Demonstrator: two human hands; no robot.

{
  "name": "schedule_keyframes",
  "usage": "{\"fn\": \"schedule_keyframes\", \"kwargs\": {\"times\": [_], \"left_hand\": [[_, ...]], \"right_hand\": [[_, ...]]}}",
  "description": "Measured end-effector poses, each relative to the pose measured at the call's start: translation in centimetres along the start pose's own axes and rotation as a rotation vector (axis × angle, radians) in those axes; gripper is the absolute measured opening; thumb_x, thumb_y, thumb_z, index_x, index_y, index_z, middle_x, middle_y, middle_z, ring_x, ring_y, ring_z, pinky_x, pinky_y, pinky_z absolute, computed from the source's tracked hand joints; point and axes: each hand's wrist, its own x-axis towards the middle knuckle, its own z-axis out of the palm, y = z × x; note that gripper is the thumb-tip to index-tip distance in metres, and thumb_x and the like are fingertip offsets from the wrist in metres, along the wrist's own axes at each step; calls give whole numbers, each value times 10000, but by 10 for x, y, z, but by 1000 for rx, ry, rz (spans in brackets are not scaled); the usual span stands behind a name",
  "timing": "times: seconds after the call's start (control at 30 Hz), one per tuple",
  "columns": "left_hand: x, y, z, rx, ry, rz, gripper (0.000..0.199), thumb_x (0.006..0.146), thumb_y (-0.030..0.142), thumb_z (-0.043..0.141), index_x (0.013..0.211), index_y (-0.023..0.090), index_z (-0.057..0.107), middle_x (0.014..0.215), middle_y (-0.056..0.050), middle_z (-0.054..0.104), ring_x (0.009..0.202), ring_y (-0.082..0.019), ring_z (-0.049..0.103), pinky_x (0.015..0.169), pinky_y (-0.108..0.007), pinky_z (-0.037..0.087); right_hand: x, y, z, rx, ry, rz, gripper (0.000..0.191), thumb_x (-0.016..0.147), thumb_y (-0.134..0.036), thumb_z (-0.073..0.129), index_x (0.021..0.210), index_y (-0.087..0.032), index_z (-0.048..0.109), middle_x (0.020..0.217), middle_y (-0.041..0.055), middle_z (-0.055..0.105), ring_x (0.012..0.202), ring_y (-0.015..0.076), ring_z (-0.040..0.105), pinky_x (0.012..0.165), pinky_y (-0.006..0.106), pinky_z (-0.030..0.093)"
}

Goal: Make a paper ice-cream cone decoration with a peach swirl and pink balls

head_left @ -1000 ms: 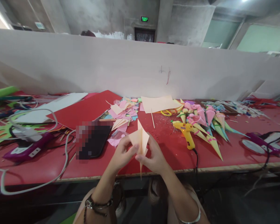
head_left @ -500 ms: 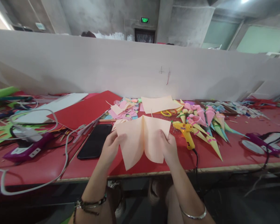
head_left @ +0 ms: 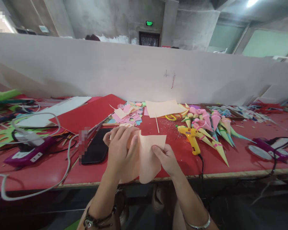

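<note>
A peach paper sheet (head_left: 150,156), creased down its middle, is held over the front edge of the red table. My left hand (head_left: 121,147) covers its left half, fingers bent over the upper part and thumb lying on the paper near the crease. Between thumb and fingers, my right hand (head_left: 165,156) pinches the right side. A thin wooden stick (head_left: 157,123) lies just beyond the sheet. To the right rests a yellow glue gun (head_left: 192,139); a black phone (head_left: 96,147) is beside my left hand.
Pink and yellow paper cones (head_left: 216,127) are piled at the right. Paper scraps (head_left: 128,113) and another peach sheet (head_left: 162,108) lie at the back, before a white partition (head_left: 86,70). Purple power strips (head_left: 31,153) with cables sit on both sides; red card (head_left: 84,115) lies left.
My left hand has moved right and over the sheet's left half. The right hand has come slightly inward and down, and the sheet is folding narrower, uncovering more of the stick.
</note>
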Motion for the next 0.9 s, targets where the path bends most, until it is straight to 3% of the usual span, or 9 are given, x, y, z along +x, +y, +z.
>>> {"fn": "schedule_keyframes", "kwargs": {"times": [0.13,0.27,0.4,0.57,0.73,0.9], "left_hand": [[6,2,0,-41,-2,-92,277,815,356,399,699,191,588,658,-24,527,717,-190,467,672,-328,289],[9,-4,3,-208,50,-233,288,783,367,445,567,185,499,548,20,397,592,-141,406,587,-273,291],[11,-9,3,-302,88,-322,311,766,345,468,508,185,402,525,38,305,555,-116,352,538,-237,284],[10,-13,8,-288,81,-316,306,759,338,474,504,179,416,518,39,328,553,-109,349,529,-230,274],[8,-21,14,-297,21,-301,288,749,343,477,518,173,456,527,39,353,536,-101,344,521,-225,271],[5,-28,16,-289,-6,-361,275,736,346,475,528,166,485,530,42,365,522,-91,337,515,-220,269]], "right_hand": [[1,3,0,115,38,13,296,701,-442,596,788,-172,679,723,18,683,721,179,608,674,276,467],[3,5,-1,184,71,41,283,687,-443,613,722,-168,671,670,13,670,630,153,587,636,262,453],[5,8,-1,194,146,62,307,648,-460,633,728,-164,654,650,12,645,612,147,558,601,254,436],[7,11,-3,64,341,33,393,636,-550,573,512,-189,478,489,-42,441,497,98,390,468,219,323],[11,6,-7,-83,267,16,454,711,-552,475,494,-206,278,495,-66,230,479,70,232,432,217,194],[13,5,-8,-125,242,22,433,745,-529,433,518,-208,251,501,-68,199,480,67,211,440,220,171]]}}
